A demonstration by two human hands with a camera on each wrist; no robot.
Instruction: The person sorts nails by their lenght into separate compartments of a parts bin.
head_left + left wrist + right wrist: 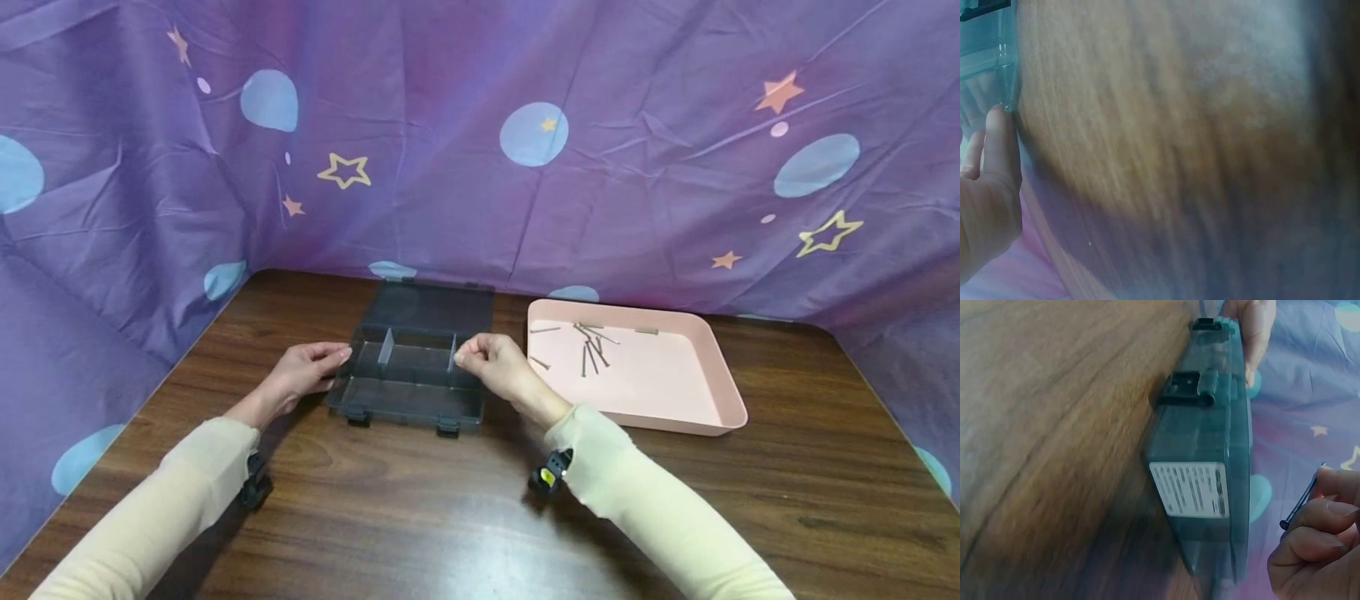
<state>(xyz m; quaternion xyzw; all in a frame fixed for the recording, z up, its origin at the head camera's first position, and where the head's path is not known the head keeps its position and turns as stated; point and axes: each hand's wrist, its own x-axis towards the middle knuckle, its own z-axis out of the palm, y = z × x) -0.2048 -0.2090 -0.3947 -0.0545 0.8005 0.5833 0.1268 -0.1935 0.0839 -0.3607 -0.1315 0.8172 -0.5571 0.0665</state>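
A dark see-through plastic storage box [408,398] lies on the table, its lid [431,308] folded back toward the curtain. My left hand [303,372] holds the box at its left side; in the left wrist view, one fingertip [997,119] touches a corner. Over the right part of the box is my right hand [498,362], pinching a nail [1302,500] that shows plainly in the right wrist view. Thin upright dividers [386,347] split the back row of the box. Several more nails [592,350] lie loose in a pink tray [727,375] on the right.
Two dark latches [447,428] stick out from the front edge of the box. A white printed label [1190,489] is on its side. The brown wooden table [375,517] runs back to a purple curtain [450,167] with stars and blue spots.
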